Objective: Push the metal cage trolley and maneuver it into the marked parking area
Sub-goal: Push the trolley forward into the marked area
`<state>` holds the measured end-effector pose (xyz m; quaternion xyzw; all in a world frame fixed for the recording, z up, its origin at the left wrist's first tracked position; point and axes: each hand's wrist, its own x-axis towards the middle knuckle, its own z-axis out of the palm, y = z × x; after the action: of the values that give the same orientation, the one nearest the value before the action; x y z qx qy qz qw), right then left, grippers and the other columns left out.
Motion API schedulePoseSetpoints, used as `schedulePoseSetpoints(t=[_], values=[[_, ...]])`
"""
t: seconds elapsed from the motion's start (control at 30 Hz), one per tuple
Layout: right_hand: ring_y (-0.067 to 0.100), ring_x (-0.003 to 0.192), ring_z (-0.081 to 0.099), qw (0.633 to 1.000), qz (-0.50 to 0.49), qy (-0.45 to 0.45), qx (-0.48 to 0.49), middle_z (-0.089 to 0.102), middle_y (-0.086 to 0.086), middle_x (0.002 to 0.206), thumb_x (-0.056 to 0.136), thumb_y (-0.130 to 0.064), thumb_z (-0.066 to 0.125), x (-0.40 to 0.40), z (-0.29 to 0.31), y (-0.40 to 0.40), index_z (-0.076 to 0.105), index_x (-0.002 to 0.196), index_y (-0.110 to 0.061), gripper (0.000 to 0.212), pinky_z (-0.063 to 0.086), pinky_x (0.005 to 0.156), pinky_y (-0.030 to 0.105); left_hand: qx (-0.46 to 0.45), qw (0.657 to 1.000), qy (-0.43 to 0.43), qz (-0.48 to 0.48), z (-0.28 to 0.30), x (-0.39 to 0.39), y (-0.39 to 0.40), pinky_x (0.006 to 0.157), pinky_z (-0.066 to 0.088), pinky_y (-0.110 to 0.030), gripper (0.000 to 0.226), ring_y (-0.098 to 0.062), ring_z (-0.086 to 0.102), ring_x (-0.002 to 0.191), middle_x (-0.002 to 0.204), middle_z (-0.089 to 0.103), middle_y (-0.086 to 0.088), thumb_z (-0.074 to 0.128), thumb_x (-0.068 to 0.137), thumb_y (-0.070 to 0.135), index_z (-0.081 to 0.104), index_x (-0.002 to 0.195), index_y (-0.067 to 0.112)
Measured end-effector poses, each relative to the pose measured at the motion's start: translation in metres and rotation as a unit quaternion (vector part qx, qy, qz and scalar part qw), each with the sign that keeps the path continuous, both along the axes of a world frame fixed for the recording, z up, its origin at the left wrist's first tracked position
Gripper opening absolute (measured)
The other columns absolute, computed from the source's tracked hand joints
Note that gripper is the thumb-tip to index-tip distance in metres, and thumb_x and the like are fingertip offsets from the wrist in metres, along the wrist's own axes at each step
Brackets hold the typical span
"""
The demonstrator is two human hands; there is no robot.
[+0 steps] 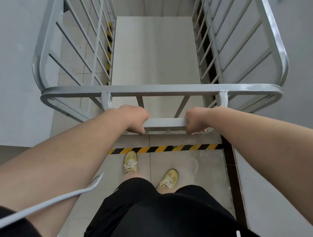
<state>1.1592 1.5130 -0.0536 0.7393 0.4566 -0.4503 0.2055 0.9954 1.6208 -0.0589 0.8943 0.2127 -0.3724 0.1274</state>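
Observation:
A grey metal cage trolley (159, 89) with barred sides and a bare flat deck stands straight ahead of me. Its push handle (165, 123) is a flat grey bar at the near end. My left hand (135, 118) grips the bar's left end and my right hand (195, 120) grips its right end, both with fingers curled around it. A yellow-and-black striped tape line (164, 148) runs across the tiled floor just behind the handle, in front of my feet. Another striped tape line (109, 48) runs along the floor under the trolley's left side.
White walls (13, 71) close in on both sides, and the trolley sits between them in a narrow bay. A dark strip (230, 159) runs along the foot of the right wall. My yellow shoes (131, 164) stand on the tiles behind the tape. A white cable (47, 202) crosses my left forearm.

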Motion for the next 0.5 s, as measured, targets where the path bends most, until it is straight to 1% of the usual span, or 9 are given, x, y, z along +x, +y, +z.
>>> schedulePoseSetpoints(t=[0.1, 0.17, 0.23, 0.33, 0.4, 0.5], values=[[0.019, 0.061, 0.055, 1.0, 0.01, 0.002, -0.004, 0.058, 0.007, 0.069, 0.083, -0.014, 0.057, 0.008, -0.006, -0.011, 0.063, 0.097, -0.004, 0.018, 0.049, 0.062, 0.028, -0.009, 1.0, 0.0, 0.011, -0.004, 0.007, -0.013, 0.056, 0.039, -0.027, 0.021, -0.02, 0.056, 0.082, 0.094, 0.063, -0.003, 0.058, 0.082, 0.027, 0.062, 0.1, 0.018], [0.019, 0.059, 0.054, 1.0, 0.014, 0.007, -0.002, 0.058, 0.007, 0.067, 0.083, -0.014, 0.058, 0.009, -0.008, -0.015, 0.063, 0.092, -0.005, 0.014, 0.048, 0.06, 0.027, -0.001, 1.0, -0.002, 0.009, -0.005, 0.006, -0.019, 0.056, 0.038, -0.026, 0.015, -0.019, 0.054, 0.079, 0.088, 0.059, 0.0, 0.059, 0.083, 0.027, 0.059, 0.094, 0.018], [0.018, 0.057, 0.055, 1.0, 0.021, 0.008, 0.003, 0.059, 0.007, 0.066, 0.084, -0.016, 0.058, 0.008, -0.01, -0.017, 0.063, 0.092, -0.005, 0.015, 0.048, 0.058, 0.027, 0.014, 1.0, -0.012, 0.014, -0.005, 0.003, -0.021, 0.056, 0.038, -0.026, 0.012, -0.019, 0.053, 0.079, 0.085, 0.055, 0.002, 0.059, 0.083, 0.028, 0.055, 0.091, 0.02], [0.019, 0.058, 0.056, 1.0, 0.017, -0.005, 0.025, 0.06, 0.008, 0.068, 0.085, -0.017, 0.058, 0.007, -0.012, -0.017, 0.063, 0.091, -0.004, 0.015, 0.049, 0.058, 0.027, 0.041, 0.998, -0.035, 0.023, -0.006, -0.004, -0.022, 0.059, 0.038, -0.029, 0.016, -0.021, 0.053, 0.08, 0.087, 0.055, 0.002, 0.058, 0.085, 0.03, 0.056, 0.096, 0.019], [0.019, 0.057, 0.055, 0.999, 0.009, -0.011, 0.03, 0.059, 0.008, 0.067, 0.084, -0.015, 0.057, 0.006, -0.012, -0.017, 0.063, 0.093, -0.002, 0.017, 0.049, 0.056, 0.027, 0.05, 0.997, -0.049, 0.02, -0.007, -0.008, -0.021, 0.055, 0.034, -0.027, 0.02, -0.021, 0.052, 0.081, 0.088, 0.054, 0.002, 0.058, 0.088, 0.033, 0.055, 0.101, 0.018], [0.019, 0.055, 0.054, 0.999, 0.013, -0.019, 0.025, 0.058, 0.008, 0.066, 0.086, -0.014, 0.057, 0.004, -0.012, -0.018, 0.061, 0.09, -0.003, 0.013, 0.048, 0.054, 0.026, 0.031, 0.997, -0.065, 0.014, -0.006, -0.014, -0.019, 0.05, 0.028, -0.025, 0.021, -0.017, 0.047, 0.081, 0.088, 0.05, 0.005, 0.059, 0.089, 0.035, 0.052, 0.102, 0.02]])
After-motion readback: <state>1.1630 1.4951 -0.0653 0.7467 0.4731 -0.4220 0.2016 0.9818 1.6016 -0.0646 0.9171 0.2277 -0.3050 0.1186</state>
